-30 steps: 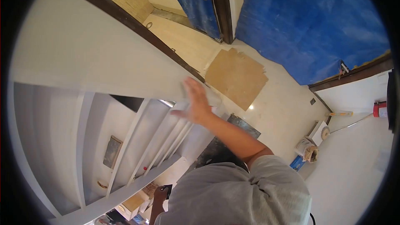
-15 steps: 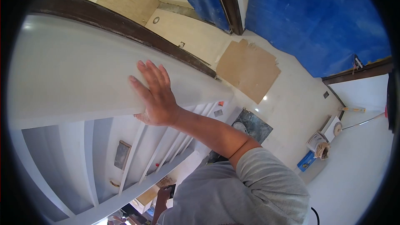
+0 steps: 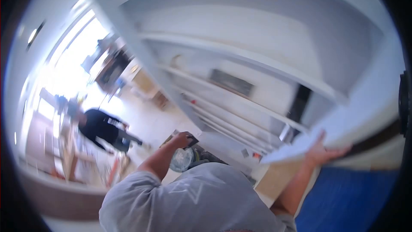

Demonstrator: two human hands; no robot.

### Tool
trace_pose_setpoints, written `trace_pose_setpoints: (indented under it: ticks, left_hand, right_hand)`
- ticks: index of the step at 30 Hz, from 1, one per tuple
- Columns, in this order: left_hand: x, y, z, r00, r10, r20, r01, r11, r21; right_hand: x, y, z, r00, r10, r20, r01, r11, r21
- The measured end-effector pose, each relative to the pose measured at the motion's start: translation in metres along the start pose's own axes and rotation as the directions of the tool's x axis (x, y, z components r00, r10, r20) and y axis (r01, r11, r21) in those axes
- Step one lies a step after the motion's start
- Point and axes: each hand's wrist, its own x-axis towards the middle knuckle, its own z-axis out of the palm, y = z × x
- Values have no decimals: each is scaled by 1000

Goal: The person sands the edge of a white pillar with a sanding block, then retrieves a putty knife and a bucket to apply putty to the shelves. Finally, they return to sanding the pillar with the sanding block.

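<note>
— Since half a second ago the view has swung round, and the right hand (image 3: 322,150) has slid off the broad white face to the outer edge of the white shelf unit (image 3: 257,25). How are the fingers?

— Spread open, palm pressed up on that edge. The left hand (image 3: 181,141), well clear of the unit, is clenched round a dark block (image 3: 190,137), too blurred to name.

— How should the right hand work?

— I'd judge a flat palm, light pressure, and a slow run along the edge.

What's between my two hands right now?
Head view: the lower shelves of the white shelf unit lie between the right hand and the left hand holding a dark tool.
</note>
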Motion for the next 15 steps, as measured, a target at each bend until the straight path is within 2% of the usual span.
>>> trace_pose_setpoints:
  ticks: [3,4,6,8,9,10,11,13,14,15]
  left_hand:
    - [-48,-14,3,983,-182,9,183,983,-19]
    - [-44,-50,21,995,-99,-14,100,987,124]
    - [-57,-92,35,969,-220,-115,208,973,-102]
    - [-53,-121,33,889,-341,-304,277,932,-234]
    - [-48,-131,34,830,-403,-385,301,906,-299]
    - [-37,-140,17,817,-451,-360,297,863,-408]
    - [-20,-149,0,771,-457,-443,237,852,-466]
    - [16,-154,-53,661,-457,-596,93,837,-539]
    - [32,-145,-91,595,-452,-665,9,831,-557]
    - [46,-132,-134,532,-418,-737,-85,839,-538]
  right_hand:
    - [8,-10,-8,999,-32,-31,32,999,7]
    - [10,-17,-9,991,-129,-35,131,991,33]
    - [6,-24,-13,1000,5,7,-6,988,153]
    - [9,-43,-26,1000,0,-30,-1,999,-52]
    - [14,-57,-25,974,-179,-140,169,982,-83]
    - [19,-74,-25,905,-350,-242,326,936,-136]
    - [18,-91,-22,798,-504,-331,461,864,-205]
    - [1,-126,-9,892,-422,-160,449,869,210]
    - [-9,-145,0,913,-403,-62,392,826,405]
    - [-17,-170,12,925,-377,44,303,804,511]
